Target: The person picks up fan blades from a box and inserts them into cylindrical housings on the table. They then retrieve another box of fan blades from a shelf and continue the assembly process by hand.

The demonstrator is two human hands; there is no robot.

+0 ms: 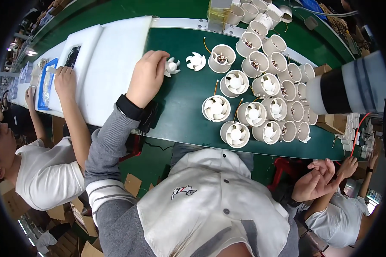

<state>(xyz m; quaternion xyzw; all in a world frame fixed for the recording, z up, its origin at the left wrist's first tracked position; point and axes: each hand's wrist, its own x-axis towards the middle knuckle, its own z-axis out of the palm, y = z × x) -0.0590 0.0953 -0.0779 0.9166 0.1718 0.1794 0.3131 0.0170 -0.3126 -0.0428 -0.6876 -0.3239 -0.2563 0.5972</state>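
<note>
My left hand (149, 76) is above the green table with its fingers bent down and together at the edge of a white fan impeller (172, 67), which they appear to pinch; the fingertips are partly hidden. Beside it, a second white impeller (196, 61) lies flat on the table. Below the right part of the table edge, my right hand (315, 182) is turned palm up, fingers loosely bent and apart, holding nothing. Several pale round fan housings stand in front of me. Some, like one housing (216, 108), have an impeller inside; another housing (221, 58) shows a bare motor with wires.
White foam sheets (116, 64) cover the table's left side. A co-worker's hand (65, 81) is there by a blue tray (46, 85). A large white-and-black banded cylinder (351, 85) blocks the right. Another person's hand (347, 167) is near my right hand. Cardboard boxes (332, 122) stand at right.
</note>
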